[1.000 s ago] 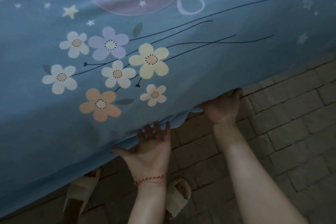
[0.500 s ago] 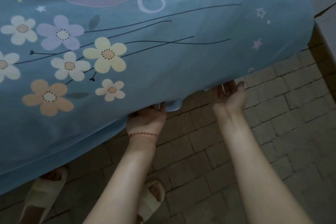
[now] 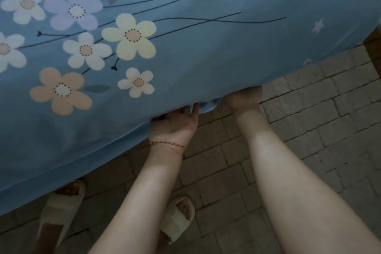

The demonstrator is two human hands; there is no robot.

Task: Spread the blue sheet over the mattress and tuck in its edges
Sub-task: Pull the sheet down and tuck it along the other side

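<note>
Blue cotton sheet with printed flowers, stars and thin dark stems [image 3: 185, 51] covers the mattress side before us; we read no writing or label on it. Our left hand [image 3: 175, 123] lies palm-up at the hem, fingers reaching under the edge, where a small fold of sheet hangs. Our right hand [image 3: 243, 97] goes under just beside it; we cannot tell its grip. Grey brick-patterned floor [image 3: 319, 113] lies open rightward, cream slippers [image 3: 177, 218] below.

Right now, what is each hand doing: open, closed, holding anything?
Left hand: palm up, fingers reaching under the sheet edge; grip cannot be told.
Right hand: fingers hidden under the sheet; cannot be told.
</note>
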